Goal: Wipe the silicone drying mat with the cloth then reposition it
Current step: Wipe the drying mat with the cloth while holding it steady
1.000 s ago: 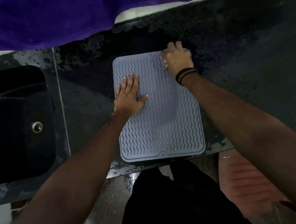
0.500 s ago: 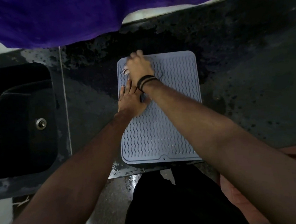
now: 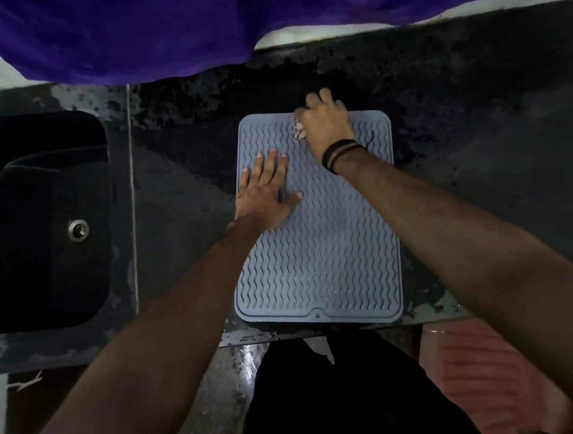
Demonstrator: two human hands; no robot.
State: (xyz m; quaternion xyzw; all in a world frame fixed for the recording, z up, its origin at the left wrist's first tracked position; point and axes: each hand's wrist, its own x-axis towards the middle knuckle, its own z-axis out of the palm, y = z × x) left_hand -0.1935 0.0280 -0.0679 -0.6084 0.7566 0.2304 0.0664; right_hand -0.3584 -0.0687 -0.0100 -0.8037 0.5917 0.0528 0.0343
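Observation:
A grey-blue silicone drying mat [image 3: 330, 253] with wavy ridges lies flat on the dark countertop, its near edge close to the counter's front. My left hand [image 3: 263, 195] rests flat on the mat's left side, fingers spread, pressing it down. My right hand [image 3: 323, 124], with black bands on the wrist, is at the mat's far edge, closed around a small light cloth [image 3: 298, 131] that peeks out from under the palm and touches the mat.
A dark sink [image 3: 51, 214] with a metal drain [image 3: 78, 230] lies to the left. The wet, speckled countertop [image 3: 485, 169] extends right. Purple fabric [image 3: 122, 19] hangs across the top. A reddish ribbed object [image 3: 477, 372] sits below the counter at right.
My right hand with the cloth swept from the mat's far left corner back toward the far middle. My left hand stayed pressed on the mat's left side.

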